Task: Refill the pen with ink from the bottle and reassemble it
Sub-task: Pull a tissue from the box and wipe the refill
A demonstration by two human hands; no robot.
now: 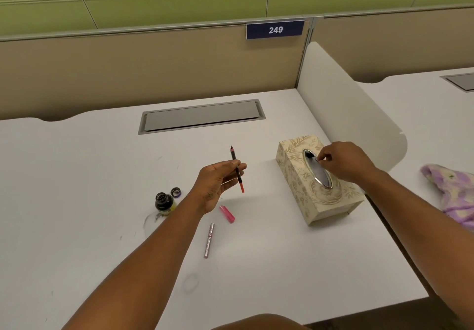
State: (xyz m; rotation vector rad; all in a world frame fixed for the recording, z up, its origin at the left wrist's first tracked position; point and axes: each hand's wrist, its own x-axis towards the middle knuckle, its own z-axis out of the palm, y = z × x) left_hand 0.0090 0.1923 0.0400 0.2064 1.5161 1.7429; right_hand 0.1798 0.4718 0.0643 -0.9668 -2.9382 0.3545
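Note:
My left hand (218, 184) holds the pen's inner section (237, 169) above the white desk, nib up and orange converter end down. An uncapped dark ink bottle (163, 202) stands left of that hand, with its cap (176, 192) lying beside it. A pink pen cap (227, 214) and the silver-pink pen barrel (209, 240) lie on the desk below the hand. My right hand (345, 161) rests over the oval slot of a patterned tissue box (318, 188), with its fingertips pinched at the slot. I cannot see whether a tissue is between them.
A grey cable hatch (202, 115) is set into the white desk (77, 201) at the back. A white divider panel (346, 103) stands right of the tissue box. A purple cloth (451, 191) lies on the neighbouring desk. Faint ink marks stain the surface near the bottle.

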